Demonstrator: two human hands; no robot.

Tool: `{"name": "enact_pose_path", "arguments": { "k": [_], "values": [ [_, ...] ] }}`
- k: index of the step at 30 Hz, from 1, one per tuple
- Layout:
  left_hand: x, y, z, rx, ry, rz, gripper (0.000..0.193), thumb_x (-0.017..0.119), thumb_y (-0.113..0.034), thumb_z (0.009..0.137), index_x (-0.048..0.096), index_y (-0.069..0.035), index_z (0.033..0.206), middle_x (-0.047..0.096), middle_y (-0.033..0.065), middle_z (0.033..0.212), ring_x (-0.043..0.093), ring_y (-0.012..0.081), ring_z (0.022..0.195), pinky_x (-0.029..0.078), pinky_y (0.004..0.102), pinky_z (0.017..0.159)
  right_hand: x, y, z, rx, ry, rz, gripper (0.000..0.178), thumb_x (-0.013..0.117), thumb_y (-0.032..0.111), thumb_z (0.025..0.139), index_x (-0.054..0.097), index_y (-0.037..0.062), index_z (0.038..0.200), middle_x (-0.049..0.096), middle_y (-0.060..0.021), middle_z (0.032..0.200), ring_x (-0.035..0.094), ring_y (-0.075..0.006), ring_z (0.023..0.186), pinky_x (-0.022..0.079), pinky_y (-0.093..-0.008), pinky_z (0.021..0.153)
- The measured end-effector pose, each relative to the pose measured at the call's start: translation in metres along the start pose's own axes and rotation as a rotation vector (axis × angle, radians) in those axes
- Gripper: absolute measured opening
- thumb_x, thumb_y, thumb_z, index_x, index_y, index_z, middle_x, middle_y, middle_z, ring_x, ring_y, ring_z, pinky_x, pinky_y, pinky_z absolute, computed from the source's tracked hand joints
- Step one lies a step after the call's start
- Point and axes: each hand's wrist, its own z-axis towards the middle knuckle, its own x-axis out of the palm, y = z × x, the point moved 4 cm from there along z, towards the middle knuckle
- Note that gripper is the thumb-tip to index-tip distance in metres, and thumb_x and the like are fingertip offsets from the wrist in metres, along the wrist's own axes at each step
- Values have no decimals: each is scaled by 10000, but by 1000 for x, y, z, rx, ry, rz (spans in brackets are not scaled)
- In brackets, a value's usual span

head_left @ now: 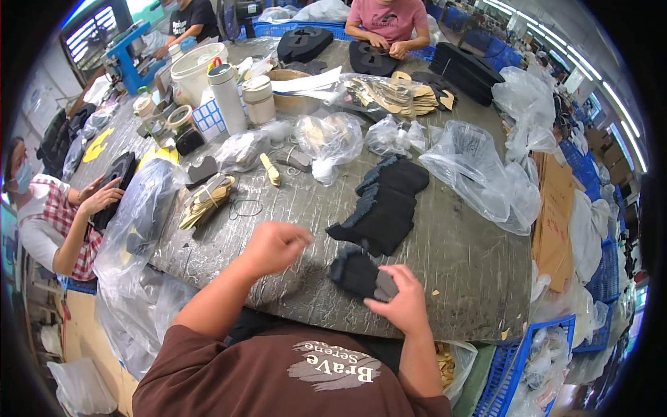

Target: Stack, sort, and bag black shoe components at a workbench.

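Observation:
My right hand (401,300) grips a small stack of black fabric pieces (353,272) near the table's front edge. A grey piece (386,283) lies at the stack's right end, under my fingers. To the left, my left hand (276,248) hovers over the table with its fingers curled together; the fingertips are blurred, and whatever they hold cannot be made out. Beyond my right hand lie overlapping stacks of black fabric pieces (382,217) with ragged bluish edges. A tied bundle of cream cut pieces (207,201) rests past my left hand, beside a dark grey piece (202,171).
Clear plastic bags (479,177) spread over the table's right side. A white bucket (199,68), a tall flask (226,99) and a jar (258,99) stand far left. Blue crates (511,368) flank the table. Co-workers sit left (59,208) and across (388,28).

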Motion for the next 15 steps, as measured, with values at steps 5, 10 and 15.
{"name": "enact_pose_path", "arguments": {
  "k": [5, 10, 15],
  "values": [
    [-39, 21, 67, 317, -201, 453, 237, 630, -160, 822, 621, 22, 974, 634, 158, 778, 610, 311, 691, 485, 395, 651, -1, 7, 4, -101, 57, 162, 578, 826, 180, 560, 602, 54, 1077, 591, -99, 1021, 597, -266, 932, 479, -345, 823],
    [-30, 25, 104, 10, -156, 422, 283, 621, -235, 834, 655, 41, 886, 642, 213, 889, 605, 384, 803, 483, 442, 760, 32, -24, 33, 44, -121, -91, 659, 824, 214, 601, 563, 61, 1187, 551, -87, 1105, 601, -289, 953, 499, -371, 798],
    [65, 37, 59, -111, -11, -218, 625, 550, -364, 915, 375, 21, 1374, 463, 251, 1350, 452, 337, 1267, 356, 370, 1041, 32, -14, 18, 81, -318, -365, 812, 822, 288, 627, 459, 106, 1330, 493, -120, 1265, 576, -327, 1050, 505, -410, 818]
  ]
}}
